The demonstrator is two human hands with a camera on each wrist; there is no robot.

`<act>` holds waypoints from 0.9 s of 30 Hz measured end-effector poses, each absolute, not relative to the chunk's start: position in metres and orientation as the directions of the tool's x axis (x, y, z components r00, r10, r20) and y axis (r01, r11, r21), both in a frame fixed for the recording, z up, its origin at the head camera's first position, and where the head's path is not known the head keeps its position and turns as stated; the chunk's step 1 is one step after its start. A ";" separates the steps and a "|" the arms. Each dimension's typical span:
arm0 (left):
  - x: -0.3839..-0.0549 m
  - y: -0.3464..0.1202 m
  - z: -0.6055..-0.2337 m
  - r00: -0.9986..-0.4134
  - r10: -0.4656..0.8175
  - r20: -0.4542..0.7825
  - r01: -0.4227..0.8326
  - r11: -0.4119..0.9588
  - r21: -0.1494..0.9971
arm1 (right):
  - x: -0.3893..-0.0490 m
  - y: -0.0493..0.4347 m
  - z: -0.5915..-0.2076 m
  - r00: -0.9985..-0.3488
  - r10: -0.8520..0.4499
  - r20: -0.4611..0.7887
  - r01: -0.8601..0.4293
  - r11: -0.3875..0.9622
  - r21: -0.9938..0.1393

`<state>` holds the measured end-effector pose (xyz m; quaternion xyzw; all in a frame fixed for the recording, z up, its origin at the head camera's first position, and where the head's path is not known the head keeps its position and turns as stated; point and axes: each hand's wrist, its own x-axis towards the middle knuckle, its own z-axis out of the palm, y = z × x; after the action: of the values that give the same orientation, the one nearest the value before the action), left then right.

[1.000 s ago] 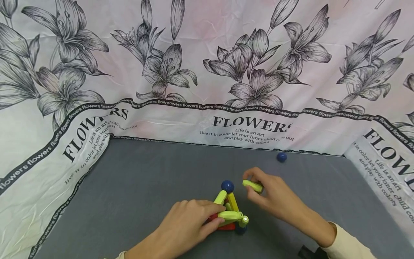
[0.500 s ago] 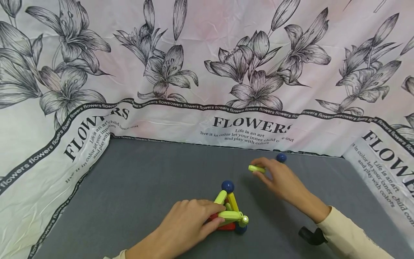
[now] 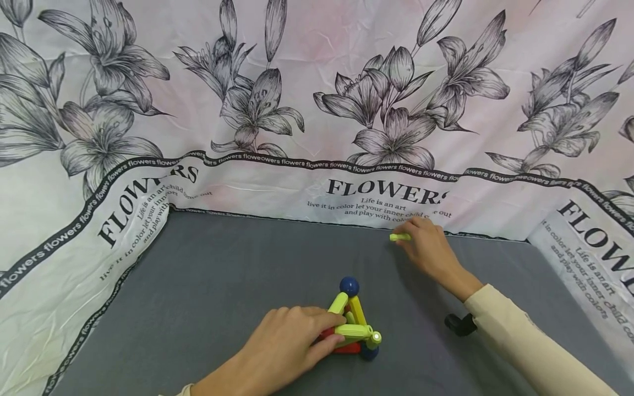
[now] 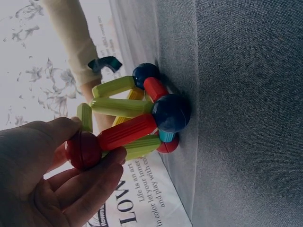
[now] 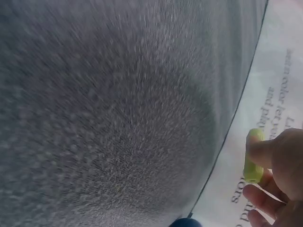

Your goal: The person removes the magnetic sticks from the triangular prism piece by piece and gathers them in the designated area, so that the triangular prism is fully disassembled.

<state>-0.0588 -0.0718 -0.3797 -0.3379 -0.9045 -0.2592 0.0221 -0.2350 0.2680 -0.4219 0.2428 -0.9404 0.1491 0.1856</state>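
Note:
My left hand holds a magnetic stick-and-ball frame standing on the grey cloth. In the left wrist view, its thumb and fingers grip a red ball at the top corner. Red, yellow-green, yellow and teal rods link this to dark blue balls, one of them large, and another red ball. Near the back edge, my right hand pinches a loose yellow-green magnetic rod, raised off the cloth. A loose blue ball shows at the bottom of the right wrist view; the right hand hides it in the head view.
Grey cloth covers the work surface. Flower-printed fabric rises at the back and both sides. A black curved piece sticks out beside the right sleeve.
My right hand has moved away from the frame toward the back edge, carrying the yellow-green rod, and now covers the loose blue ball in the head view. The left hand keeps its place.

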 end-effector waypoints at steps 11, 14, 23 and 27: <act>-0.057 -0.073 -0.380 -0.774 0.601 0.200 0.617 0.642 0.456 | -0.258 0.265 -0.432 -0.856 -0.416 0.308 -0.482 0.857 -0.181; -0.057 -0.073 -0.379 -0.771 0.603 0.204 0.619 0.637 0.459 | -0.262 0.265 -0.433 -0.860 -0.414 0.297 -0.476 0.862 -0.175; -0.057 -0.072 -0.381 -0.767 0.605 0.214 0.626 0.632 0.457 | -0.268 0.268 -0.436 -0.871 -0.402 0.283 -0.458 0.872 -0.170; -0.059 -0.073 -0.381 -0.766 0.605 0.217 0.627 0.629 0.459 | -0.267 0.269 -0.438 -0.880 -0.387 0.274 -0.442 0.879 -0.180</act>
<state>-0.0586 -0.0726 -0.3809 -0.3413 -0.9023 -0.2625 0.0210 -0.2675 0.2688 -0.4381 0.2154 -0.9623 0.1193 0.1156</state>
